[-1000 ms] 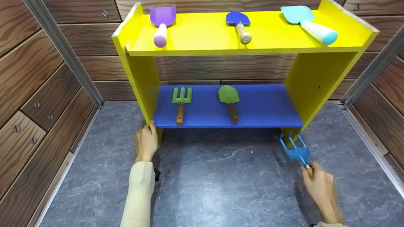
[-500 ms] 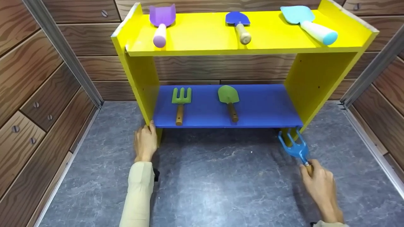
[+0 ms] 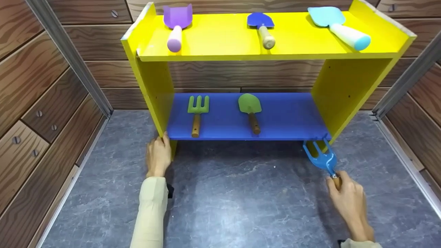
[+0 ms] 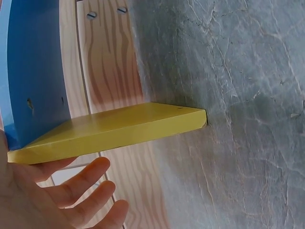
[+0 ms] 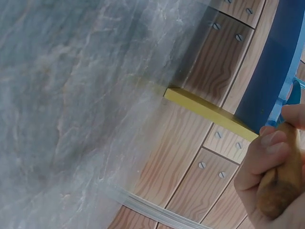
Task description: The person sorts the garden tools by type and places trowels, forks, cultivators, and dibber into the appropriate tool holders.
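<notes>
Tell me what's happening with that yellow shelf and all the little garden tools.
A person's right hand grips the wooden handle of a blue toy hand rake, its tines at the front right corner of the blue lower shelf board. The left hand rests against the yellow shelf unit's left side panel. A green fork and green spade lie on the blue board; three scoops lie on top.

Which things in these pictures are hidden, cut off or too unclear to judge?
- Blue fork: in the right wrist view only a sliver shows, cut by the frame edge; the right hand covers its wooden handle.
- Left hand: whether it grips or only rests on the yellow shelf is unclear; the palm side is hidden in the head view.
- Fork tips: contact with the blue board cannot be told.
</notes>
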Tool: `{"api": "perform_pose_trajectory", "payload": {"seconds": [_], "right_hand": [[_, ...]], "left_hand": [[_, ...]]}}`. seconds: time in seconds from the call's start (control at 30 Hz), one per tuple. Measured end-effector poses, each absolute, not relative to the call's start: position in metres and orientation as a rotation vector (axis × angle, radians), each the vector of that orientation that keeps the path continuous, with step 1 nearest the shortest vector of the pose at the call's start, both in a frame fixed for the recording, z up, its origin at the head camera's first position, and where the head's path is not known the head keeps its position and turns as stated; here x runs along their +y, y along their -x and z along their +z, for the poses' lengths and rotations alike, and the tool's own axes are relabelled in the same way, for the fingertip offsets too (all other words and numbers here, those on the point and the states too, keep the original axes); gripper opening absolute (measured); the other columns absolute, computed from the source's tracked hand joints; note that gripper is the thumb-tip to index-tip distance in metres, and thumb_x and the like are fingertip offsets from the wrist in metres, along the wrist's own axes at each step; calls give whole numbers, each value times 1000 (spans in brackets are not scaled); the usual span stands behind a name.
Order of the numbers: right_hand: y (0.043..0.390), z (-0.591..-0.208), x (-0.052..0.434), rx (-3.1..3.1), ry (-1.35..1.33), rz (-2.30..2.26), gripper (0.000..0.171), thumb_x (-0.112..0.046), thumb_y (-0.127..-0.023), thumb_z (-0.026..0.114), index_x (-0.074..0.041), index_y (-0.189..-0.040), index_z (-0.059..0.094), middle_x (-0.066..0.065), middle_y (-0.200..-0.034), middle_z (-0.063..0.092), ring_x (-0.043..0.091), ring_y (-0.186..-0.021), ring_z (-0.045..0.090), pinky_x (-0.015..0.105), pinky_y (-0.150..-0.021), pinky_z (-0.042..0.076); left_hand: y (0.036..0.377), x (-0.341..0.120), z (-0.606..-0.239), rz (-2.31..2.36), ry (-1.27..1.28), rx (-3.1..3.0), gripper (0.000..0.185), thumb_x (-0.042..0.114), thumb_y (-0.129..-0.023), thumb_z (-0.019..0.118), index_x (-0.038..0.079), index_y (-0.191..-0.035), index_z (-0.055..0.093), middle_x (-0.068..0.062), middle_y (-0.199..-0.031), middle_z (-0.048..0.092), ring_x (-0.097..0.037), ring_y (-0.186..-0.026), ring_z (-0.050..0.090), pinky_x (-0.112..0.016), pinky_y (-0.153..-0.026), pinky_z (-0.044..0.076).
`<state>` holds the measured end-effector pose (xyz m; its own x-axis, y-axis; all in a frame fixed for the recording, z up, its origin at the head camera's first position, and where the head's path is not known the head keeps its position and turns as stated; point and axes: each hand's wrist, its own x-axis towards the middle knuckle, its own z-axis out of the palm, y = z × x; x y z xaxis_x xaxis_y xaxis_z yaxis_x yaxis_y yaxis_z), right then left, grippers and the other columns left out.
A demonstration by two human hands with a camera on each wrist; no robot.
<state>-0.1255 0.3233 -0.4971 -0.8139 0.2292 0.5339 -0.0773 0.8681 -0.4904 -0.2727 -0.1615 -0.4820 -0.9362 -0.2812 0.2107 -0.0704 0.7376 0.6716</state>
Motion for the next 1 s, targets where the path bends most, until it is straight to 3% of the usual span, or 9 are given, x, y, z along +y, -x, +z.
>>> {"api": "perform_pose_trajectory", "payload": {"seconds": [0.2,0.4,0.5,0.63,0.77,0.9,1.0], "right_hand": [[130,-490,320,-2455,117,672,11,1,-89,70,6,-90,61,2,-58,40,21,-50,39,35,-47,30],[135,-485,315,-2457,114,692,17,5,-84,72,10,-96,63,5,-61,44,29,-54,46,45,-50,37],[135,-481,312,-2468,134,743,28,11,-79,71,14,-105,62,20,-69,56,41,-62,55,57,-57,44],[132,-474,309,-2510,169,819,45,16,-75,64,17,-120,58,39,-98,63,54,-82,61,67,-71,45],[133,-467,306,-2558,152,871,52,16,-77,59,16,-128,53,42,-110,60,56,-91,60,67,-77,44],[137,-461,303,-2515,103,877,50,17,-79,60,16,-128,53,40,-107,63,53,-90,64,63,-76,49],[139,-457,300,-2447,98,877,44,15,-81,65,16,-124,56,38,-101,66,49,-79,69,39,-63,55]], "left_hand": [[273,-161,-480,-995,-269,-2635,54,34,-111,35,-5,-86,61,-32,-97,63,-53,-101,58,-59,-90,42],[274,-162,-478,-995,-279,-2636,52,35,-111,34,-3,-87,61,-29,-94,62,-51,-101,58,-58,-91,42],[275,-162,-477,-991,-270,-2638,52,35,-111,34,-3,-87,61,-29,-96,62,-51,-104,58,-58,-94,41],[276,-160,-478,-1002,-258,-2661,53,35,-111,33,-4,-89,61,-29,-98,63,-51,-107,57,-58,-95,40],[274,-161,-479,-1003,-280,-2673,54,36,-111,33,-5,-92,63,-30,-102,63,-51,-109,56,-58,-96,41],[273,-163,-480,-1004,-272,-2655,55,37,-111,33,-5,-92,63,-30,-100,64,-51,-106,58,-58,-93,42],[272,-164,-482,-1014,-273,-2653,54,36,-111,33,-5,-91,63,-29,-96,63,-50,-101,59,-58,-89,44]]}}
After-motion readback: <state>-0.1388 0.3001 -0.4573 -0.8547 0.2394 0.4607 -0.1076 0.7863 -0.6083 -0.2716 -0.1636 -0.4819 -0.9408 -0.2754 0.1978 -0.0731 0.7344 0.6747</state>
